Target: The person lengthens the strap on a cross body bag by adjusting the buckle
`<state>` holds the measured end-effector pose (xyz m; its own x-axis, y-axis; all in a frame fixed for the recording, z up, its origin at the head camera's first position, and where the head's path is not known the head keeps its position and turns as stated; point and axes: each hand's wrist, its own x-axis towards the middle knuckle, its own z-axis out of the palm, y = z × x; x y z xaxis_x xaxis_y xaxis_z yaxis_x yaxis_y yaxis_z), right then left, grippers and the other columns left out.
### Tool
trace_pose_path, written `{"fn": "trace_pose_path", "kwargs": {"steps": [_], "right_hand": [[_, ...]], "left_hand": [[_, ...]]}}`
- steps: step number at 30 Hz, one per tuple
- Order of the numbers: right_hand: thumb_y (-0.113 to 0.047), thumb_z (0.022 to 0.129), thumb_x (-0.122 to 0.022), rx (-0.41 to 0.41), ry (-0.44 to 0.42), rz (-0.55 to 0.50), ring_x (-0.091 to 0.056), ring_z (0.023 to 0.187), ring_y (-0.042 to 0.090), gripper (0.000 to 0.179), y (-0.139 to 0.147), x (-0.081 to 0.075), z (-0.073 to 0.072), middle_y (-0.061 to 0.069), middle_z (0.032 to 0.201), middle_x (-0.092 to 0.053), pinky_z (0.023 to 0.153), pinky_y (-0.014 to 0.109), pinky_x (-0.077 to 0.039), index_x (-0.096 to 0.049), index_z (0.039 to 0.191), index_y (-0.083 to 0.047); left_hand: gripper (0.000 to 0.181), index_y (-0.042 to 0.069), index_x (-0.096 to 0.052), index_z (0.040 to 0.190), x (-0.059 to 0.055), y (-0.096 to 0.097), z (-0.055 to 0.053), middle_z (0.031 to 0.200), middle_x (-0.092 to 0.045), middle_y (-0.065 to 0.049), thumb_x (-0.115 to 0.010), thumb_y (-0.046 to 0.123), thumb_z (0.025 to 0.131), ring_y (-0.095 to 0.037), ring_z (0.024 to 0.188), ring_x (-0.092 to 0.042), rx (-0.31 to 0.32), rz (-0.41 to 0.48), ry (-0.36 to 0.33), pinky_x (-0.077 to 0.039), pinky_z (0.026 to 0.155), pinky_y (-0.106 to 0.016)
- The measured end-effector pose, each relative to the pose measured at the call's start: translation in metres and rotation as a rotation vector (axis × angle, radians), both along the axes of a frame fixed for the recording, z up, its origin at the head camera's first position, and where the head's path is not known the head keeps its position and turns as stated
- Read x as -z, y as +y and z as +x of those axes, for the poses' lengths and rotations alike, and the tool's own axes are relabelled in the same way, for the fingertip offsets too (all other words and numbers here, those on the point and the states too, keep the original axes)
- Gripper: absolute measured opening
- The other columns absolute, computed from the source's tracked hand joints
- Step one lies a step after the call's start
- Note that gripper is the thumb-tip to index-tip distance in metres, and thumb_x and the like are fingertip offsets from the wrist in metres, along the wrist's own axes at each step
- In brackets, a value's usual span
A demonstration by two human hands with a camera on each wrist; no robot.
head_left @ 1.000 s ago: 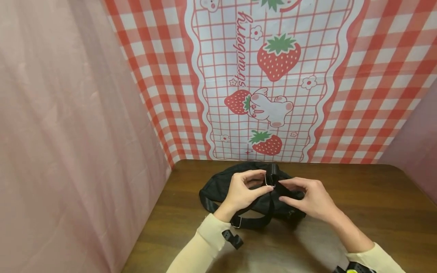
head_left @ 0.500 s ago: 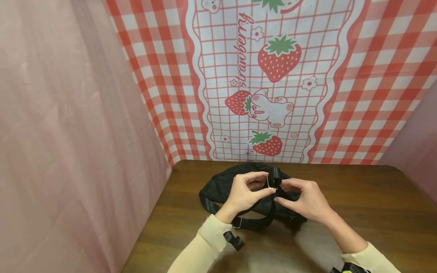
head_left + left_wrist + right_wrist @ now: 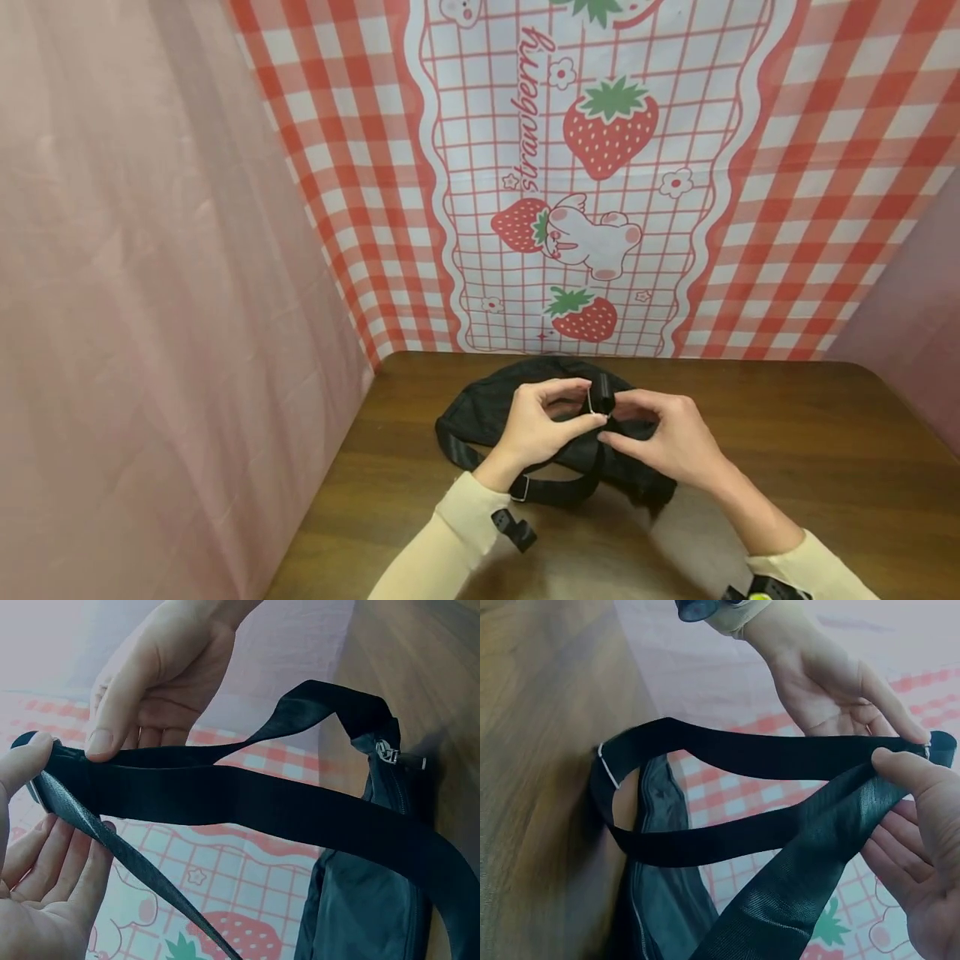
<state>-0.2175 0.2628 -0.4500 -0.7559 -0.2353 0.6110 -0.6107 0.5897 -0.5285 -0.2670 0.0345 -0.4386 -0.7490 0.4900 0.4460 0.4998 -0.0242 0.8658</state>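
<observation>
A black fabric bag point(image 3: 487, 404) lies on the wooden table, its flat webbing strap point(image 3: 225, 795) raised in loops above it. My left hand point(image 3: 536, 421) pinches a thin silver buckle point(image 3: 592, 402) on the strap between thumb and fingers. Facing it, my right hand point(image 3: 671, 433) pinches the strap just right of the buckle, thumb in front and fingers behind. In the right wrist view, the right thumb point(image 3: 911, 769) presses on the webbing beside the buckle. A second metal slider point(image 3: 607, 766) sits lower on the strap loop. The buckle is partly hidden by fingertips.
The brown table point(image 3: 810, 450) runs out to both sides of the bag. Behind it hangs a red-and-white checked cloth point(image 3: 345, 167) with strawberries, and a pink curtain point(image 3: 150, 292) hangs at the left. A zip pull point(image 3: 386, 752) shows on the bag's end.
My right hand has moved slightly left, its fingers coming onto the strap. The left hand has shifted a little right with the buckle. The bag's near right end has moved slightly.
</observation>
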Motion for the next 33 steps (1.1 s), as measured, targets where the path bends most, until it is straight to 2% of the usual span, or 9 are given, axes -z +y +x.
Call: {"fn": "trace_pose_path", "kwargs": {"steps": [8,15,21,27,33], "right_hand": [[-0.006,0.074,-0.097,0.017,0.008,0.047,-0.076,0.086,0.005,0.044,0.008,0.0,0.003,0.0,0.1,-0.082,0.078,0.007,-0.058,-0.081,0.115,-0.009],[-0.012,0.077,-0.097,-0.019,-0.02,0.026,-0.079,0.09,0.013,0.047,0.003,0.0,0.001,0.002,0.108,-0.082,0.081,0.01,-0.06,-0.078,0.12,-0.01],[-0.009,0.076,-0.097,0.018,-0.011,0.051,-0.077,0.086,0.008,0.044,0.003,-0.004,0.002,0.0,0.102,-0.082,0.078,0.011,-0.061,-0.08,0.116,-0.009],[-0.01,0.076,-0.096,0.032,-0.012,0.127,-0.076,0.085,0.009,0.042,0.009,-0.008,0.004,-0.003,0.102,-0.081,0.076,0.022,-0.065,-0.08,0.116,-0.011],[-0.011,0.079,-0.093,0.038,-0.061,0.215,-0.074,0.086,0.006,0.04,0.014,-0.012,0.003,-0.006,0.102,-0.08,0.075,0.029,-0.066,-0.079,0.116,-0.015]], "left_hand": [[0.039,0.003,-0.076,0.128,0.001,-0.003,-0.001,0.123,-0.077,-0.02,-0.085,0.008,0.091,-0.025,0.112,-0.077,-0.021,0.007,-0.004,-0.064,0.097,-0.026],[0.039,0.002,-0.075,0.128,0.001,0.0,0.0,0.123,-0.077,-0.021,-0.085,0.008,0.091,-0.019,0.11,-0.077,0.004,0.019,0.001,-0.065,0.097,-0.029],[0.039,0.005,-0.076,0.128,0.001,-0.001,0.001,0.124,-0.077,-0.018,-0.086,0.01,0.091,-0.022,0.111,-0.077,0.001,-0.004,0.017,-0.065,0.098,-0.03],[0.038,0.006,-0.077,0.127,0.001,-0.005,-0.001,0.124,-0.078,-0.016,-0.086,0.011,0.091,-0.023,0.112,-0.077,-0.018,-0.021,0.017,-0.064,0.097,-0.026],[0.038,0.005,-0.077,0.125,-0.001,-0.009,-0.004,0.121,-0.078,-0.018,-0.087,0.007,0.089,-0.019,0.11,-0.076,-0.037,0.014,0.021,-0.064,0.097,-0.027]]}}
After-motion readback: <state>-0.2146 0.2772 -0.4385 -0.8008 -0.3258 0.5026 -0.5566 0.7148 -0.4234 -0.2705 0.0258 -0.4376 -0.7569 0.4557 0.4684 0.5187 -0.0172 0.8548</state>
